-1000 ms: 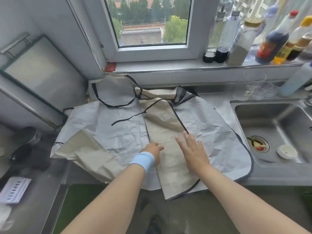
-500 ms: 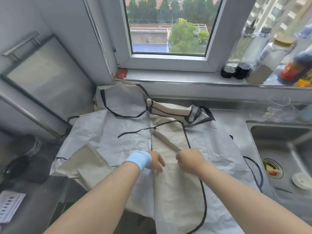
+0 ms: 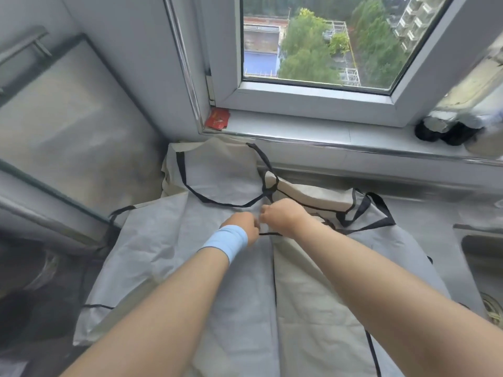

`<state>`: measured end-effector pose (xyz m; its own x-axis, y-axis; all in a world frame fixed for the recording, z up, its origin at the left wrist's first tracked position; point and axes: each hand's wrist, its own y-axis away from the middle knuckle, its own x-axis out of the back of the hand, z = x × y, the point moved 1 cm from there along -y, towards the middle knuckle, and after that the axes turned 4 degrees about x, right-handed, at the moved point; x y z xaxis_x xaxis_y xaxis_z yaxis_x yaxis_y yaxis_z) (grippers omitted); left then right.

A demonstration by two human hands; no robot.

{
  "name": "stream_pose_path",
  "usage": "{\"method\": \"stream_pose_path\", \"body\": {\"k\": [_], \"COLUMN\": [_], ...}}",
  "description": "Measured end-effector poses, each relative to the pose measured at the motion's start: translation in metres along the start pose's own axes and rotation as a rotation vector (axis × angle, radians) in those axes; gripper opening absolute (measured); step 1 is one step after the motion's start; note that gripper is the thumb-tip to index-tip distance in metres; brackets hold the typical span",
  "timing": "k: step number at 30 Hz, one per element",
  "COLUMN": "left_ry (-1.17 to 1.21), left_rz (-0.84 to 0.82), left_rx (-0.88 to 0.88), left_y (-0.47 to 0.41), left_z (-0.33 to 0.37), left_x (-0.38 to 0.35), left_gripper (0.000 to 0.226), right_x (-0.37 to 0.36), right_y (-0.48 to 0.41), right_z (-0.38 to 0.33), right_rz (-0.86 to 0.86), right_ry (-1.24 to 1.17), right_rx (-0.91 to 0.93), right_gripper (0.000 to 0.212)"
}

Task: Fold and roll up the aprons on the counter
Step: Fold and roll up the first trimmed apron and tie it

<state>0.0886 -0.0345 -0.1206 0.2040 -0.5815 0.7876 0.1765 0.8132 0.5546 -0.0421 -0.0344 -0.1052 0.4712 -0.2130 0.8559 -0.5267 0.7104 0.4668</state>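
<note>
Counter [image 3: 424, 210] under a window [image 3: 326, 50]; view looks steeply down along both of my forearms.

Aprons [image 3: 168, 240] cover most of the counter: pale grey and beige sheets with black trim, overlapping, spread flat. Far edge is pushed up against the wall below the sill [image 3: 299, 126]; near edge runs out of view toward me. Neck loops and ties lie loose at the far end.

Board [image 3: 62, 126] leans on the left wall. Sink [image 3: 484, 254] just shows at the right edge, beside the aprons.

Blurred bottles [image 3: 441, 130] stand on the sill, far right.

Left hand [image 3: 241, 227] and right hand [image 3: 283, 217] sit knuckle to knuckle at the middle of the aprons, near the neck ties. Both are curled tight, backs toward me, gripping the cloth; fingertips hidden. A short run of black trim shows just below them.

Blue wristband [image 3: 226, 242] on the left wrist.

Red packet [image 3: 217, 119] at the sill's left corner.
</note>
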Motion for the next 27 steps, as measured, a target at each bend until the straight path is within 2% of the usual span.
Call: {"method": "stream_pose_path", "body": {"k": [3,5,8,10,11,12,14,15,19,22,24,27], "left_ry": [0.097,0.210,0.475,0.558,0.537,0.489,0.404,0.402,0.372,0.190,0.105,-0.003], "left_rz": [0.069,0.083,-0.036,-0.129,-0.164,-0.175,-0.145,-0.129,-0.131,-0.122,-0.097,-0.136], "left_rx": [-0.024,-0.044,-0.003,0.044,0.060,0.058,0.061,0.083,0.131,0.127,0.121,0.110], "left_y": [-0.009,-0.010,-0.009,-0.008,-0.006,-0.005,0.000,0.001,0.008,0.010,0.010,0.012], "left_z": [-0.006,-0.006,0.003,0.013,0.017,0.020,0.025,0.026,0.025,0.018,0.012,0.011], "left_x": [-0.005,-0.011,-0.020,-0.026,-0.028,-0.031,-0.037,-0.041,-0.036,-0.024,-0.023,-0.018], "left_gripper": [0.022,0.027,0.037,0.055,0.059,0.052,0.015,0.008,0.019,0.008,0.014,0.021], "right_x": [-0.012,-0.017,-0.015,-0.011,-0.010,-0.008,-0.006,-0.006,-0.011,-0.020,-0.029,-0.051], "right_y": [-0.008,-0.008,-0.006,0.001,0.005,0.009,0.014,0.015,0.016,0.017,0.027,0.046], "right_z": [0.003,0.005,0.014,0.023,0.028,0.031,0.037,0.040,0.044,0.032,0.021,0.004], "right_rz": [-0.039,-0.016,0.042,0.091,0.119,0.146,0.185,0.201,0.279,0.386,0.478,0.483], "right_ry": [0.058,0.076,-0.008,-0.076,-0.098,-0.120,-0.138,-0.145,-0.182,-0.442,-0.555,-0.483], "right_rx": [0.064,0.064,0.005,-0.063,-0.092,-0.116,-0.142,-0.159,-0.219,-0.217,-0.209,-0.182], "right_gripper": [0.027,0.027,0.034,0.031,0.027,0.024,0.022,0.023,0.027,0.041,0.048,0.040]}}
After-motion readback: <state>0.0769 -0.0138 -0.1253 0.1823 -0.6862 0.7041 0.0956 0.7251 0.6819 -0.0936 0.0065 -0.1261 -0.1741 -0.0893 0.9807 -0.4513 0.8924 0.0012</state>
